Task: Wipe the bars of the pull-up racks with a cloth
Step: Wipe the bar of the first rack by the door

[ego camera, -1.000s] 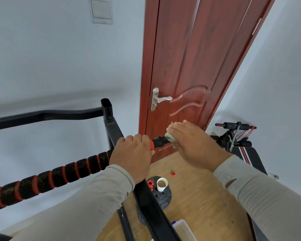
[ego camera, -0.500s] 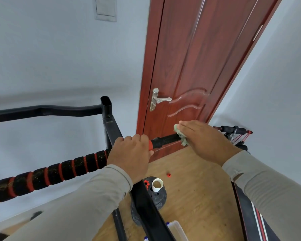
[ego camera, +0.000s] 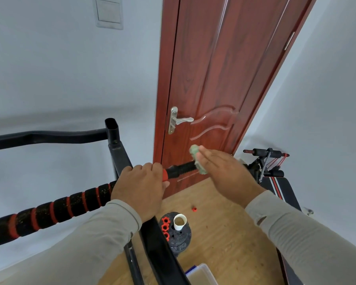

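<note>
- While the left hand (ego camera: 140,190) grips the black foam bar with red rings (ego camera: 49,210), its fingers curl over it.
- Right hand (ego camera: 224,173), fingers straight, presses a crumpled green cloth (ego camera: 196,161) against the bar's far right end.

free room and obstacles around the bar end. the padded bar (ego camera: 56,208) runs left to right, gripped by the left hand (ego camera: 140,187); its bare end (ego camera: 181,168) is capped by the cloth (ego camera: 197,161) under the right hand (ego camera: 224,173). just beyond stands the closed door (ego camera: 218,79), its handle (ego camera: 181,120) jutting above the bar end. behind the left hand rises the black upright (ego camera: 115,145). open air lies right of the bar end, above bare floor (ego camera: 224,229), bounded by the bench (ego camera: 275,182). below, a weight plate (ego camera: 179,239) carries a paper cup (ego camera: 179,222).
</note>
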